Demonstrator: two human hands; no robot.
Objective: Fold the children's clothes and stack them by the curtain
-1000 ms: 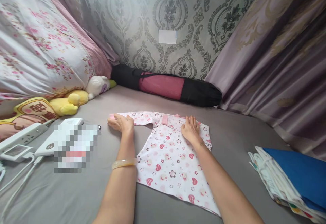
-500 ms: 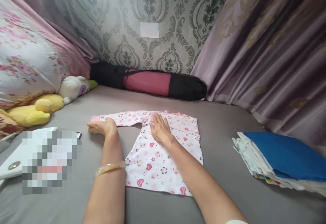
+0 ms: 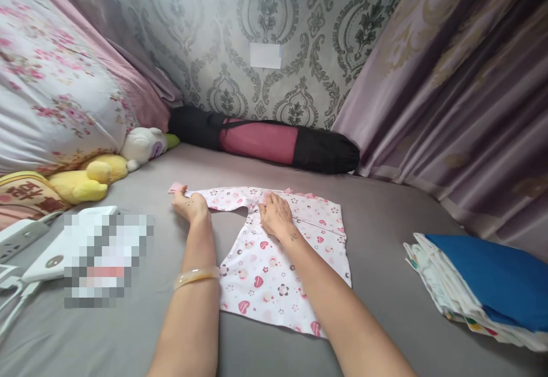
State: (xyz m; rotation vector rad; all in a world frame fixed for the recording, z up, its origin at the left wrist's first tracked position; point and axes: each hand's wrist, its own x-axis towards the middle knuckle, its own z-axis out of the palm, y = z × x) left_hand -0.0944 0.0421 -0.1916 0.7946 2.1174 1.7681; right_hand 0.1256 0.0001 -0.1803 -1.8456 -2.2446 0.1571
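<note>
A child's long-sleeved shirt [image 3: 261, 285], white with pink hearts and flowers, lies folded flat on the grey bed sheet [image 3: 377, 263]. One sleeve stretches out to the left and ends in a pink cuff. At that cuff my left hand [image 3: 190, 204] has its fingers curled around the sleeve end, which is slightly raised. The wrist below wears a pale bangle. My right hand [image 3: 276, 215] rests palm down on the upper part of the shirt near the shoulder, fingers extended and pressing the cloth.
Folded clothes with a blue piece on top [image 3: 488, 274] lie at right. To the left are a white device [image 3: 55, 257], a power strip [image 3: 23, 237] and plush toys [image 3: 81, 185]. A long black and pink bag [image 3: 257, 140] lies along the wall.
My left hand's fingers have closed at the cuff and lifted it a little. My right hand stays on the shirt. The whole view has shifted slightly, so things appear farther right.
</note>
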